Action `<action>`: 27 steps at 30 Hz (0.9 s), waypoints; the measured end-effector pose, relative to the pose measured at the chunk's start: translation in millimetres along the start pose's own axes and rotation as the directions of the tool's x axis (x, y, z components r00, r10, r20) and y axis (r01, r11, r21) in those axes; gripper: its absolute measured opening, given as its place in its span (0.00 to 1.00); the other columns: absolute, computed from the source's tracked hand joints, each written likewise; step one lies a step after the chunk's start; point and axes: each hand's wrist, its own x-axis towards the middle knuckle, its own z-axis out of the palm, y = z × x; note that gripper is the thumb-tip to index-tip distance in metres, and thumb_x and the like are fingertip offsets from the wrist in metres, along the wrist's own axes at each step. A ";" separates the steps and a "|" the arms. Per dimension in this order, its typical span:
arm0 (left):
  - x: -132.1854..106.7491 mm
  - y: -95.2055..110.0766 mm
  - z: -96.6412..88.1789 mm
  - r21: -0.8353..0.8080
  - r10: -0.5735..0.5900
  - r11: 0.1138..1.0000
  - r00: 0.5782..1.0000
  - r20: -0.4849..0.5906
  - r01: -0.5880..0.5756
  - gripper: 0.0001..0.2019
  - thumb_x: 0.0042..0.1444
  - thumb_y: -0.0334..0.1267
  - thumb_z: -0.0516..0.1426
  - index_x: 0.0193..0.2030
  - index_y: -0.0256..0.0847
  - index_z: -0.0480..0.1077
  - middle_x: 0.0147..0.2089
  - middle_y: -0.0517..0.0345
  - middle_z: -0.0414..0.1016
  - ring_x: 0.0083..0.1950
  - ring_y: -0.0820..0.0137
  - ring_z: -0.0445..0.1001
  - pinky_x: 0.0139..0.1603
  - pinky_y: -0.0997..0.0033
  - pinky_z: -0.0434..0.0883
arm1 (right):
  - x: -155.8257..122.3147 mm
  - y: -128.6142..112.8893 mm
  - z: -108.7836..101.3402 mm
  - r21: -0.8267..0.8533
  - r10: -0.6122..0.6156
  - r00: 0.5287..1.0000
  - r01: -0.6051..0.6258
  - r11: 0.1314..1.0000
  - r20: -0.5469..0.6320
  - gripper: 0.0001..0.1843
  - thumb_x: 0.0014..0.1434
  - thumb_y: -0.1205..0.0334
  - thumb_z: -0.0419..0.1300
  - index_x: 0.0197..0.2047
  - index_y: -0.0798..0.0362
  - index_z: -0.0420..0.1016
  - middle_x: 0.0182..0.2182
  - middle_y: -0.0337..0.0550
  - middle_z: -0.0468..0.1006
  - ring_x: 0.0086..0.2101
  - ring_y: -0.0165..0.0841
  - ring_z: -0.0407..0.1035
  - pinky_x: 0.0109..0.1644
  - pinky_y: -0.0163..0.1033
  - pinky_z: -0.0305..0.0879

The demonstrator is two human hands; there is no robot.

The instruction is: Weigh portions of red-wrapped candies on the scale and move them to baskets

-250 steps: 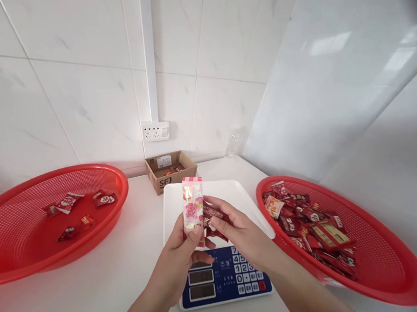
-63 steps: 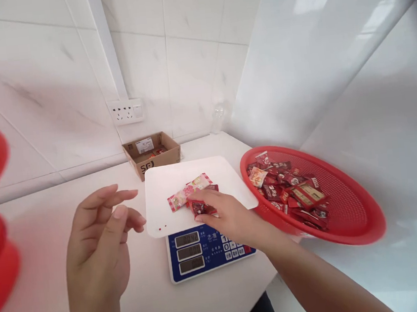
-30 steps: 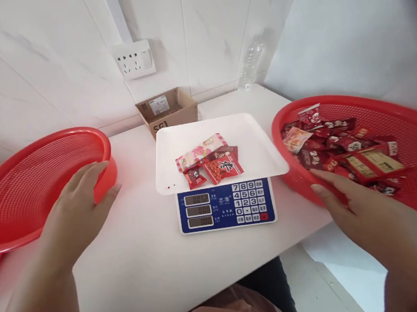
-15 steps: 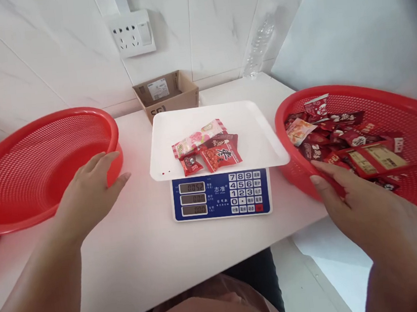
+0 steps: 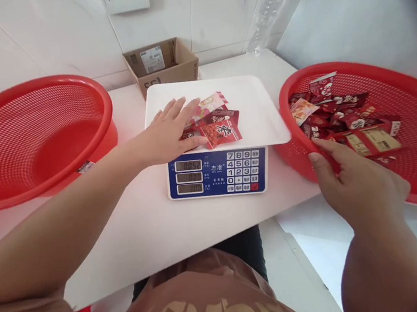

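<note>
My left hand [image 5: 171, 132] reaches over the white tray [image 5: 251, 107] of a digital scale [image 5: 218, 174], fingers spread at the left side of the snack packets. A red snack packet [image 5: 221, 131] lies in front of a pink wrapped bar [image 5: 212, 103], which is partly covered by my fingers. Whether the fingertips touch the packets I cannot tell. The scale's top display reads 0.052. With thumb and fingers my right hand [image 5: 360, 184] grips the near left rim of a red mesh basket [image 5: 408, 75], which holds many red snack packets [image 5: 338, 117].
On the left stands another red mesh basket [image 5: 103, 95], with no packets visible inside. Behind the scale is a small cardboard box [image 5: 170, 73] against the tiled wall. A clear plastic bottle [image 5: 268, 11] stands in the back corner. The white table's front edge runs near my body.
My left hand has moved right, from beside the left basket to over the packets on the tray. My right hand keeps hold of the right basket's rim. The view has tilted down.
</note>
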 end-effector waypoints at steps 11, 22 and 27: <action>11.0 4.1 5.1 0.088 0.140 0.988 0.982 -0.126 -0.130 0.34 0.58 0.57 0.46 0.67 0.42 0.46 0.61 0.44 0.61 0.59 0.54 0.65 0.56 0.57 0.64 | 0.2 2.5 2.0 -0.009 -0.069 0.994 0.069 0.998 -0.082 0.30 0.63 0.45 0.39 0.60 0.48 0.66 0.46 0.55 0.77 0.42 0.52 0.72 0.35 0.47 0.66; 30.6 5.2 -10.3 -0.091 -0.046 0.995 0.992 -0.116 0.035 0.40 0.52 0.45 0.56 0.69 0.47 0.42 0.43 0.51 0.76 0.37 0.61 0.75 0.35 0.64 0.71 | -1.1 3.3 5.1 -0.038 -0.129 0.981 0.125 0.991 -0.143 0.29 0.64 0.48 0.38 0.59 0.51 0.67 0.45 0.55 0.78 0.40 0.48 0.74 0.31 0.46 0.69; 13.4 -8.6 -38.5 -0.205 -0.210 0.966 0.935 -0.287 0.155 0.32 0.54 0.45 0.53 0.66 0.51 0.48 0.39 0.57 0.78 0.31 0.67 0.76 0.29 0.69 0.72 | -0.1 6.5 9.4 -0.056 -0.182 0.963 0.174 0.983 -0.198 0.29 0.65 0.49 0.37 0.57 0.51 0.70 0.42 0.53 0.80 0.37 0.46 0.75 0.28 0.44 0.70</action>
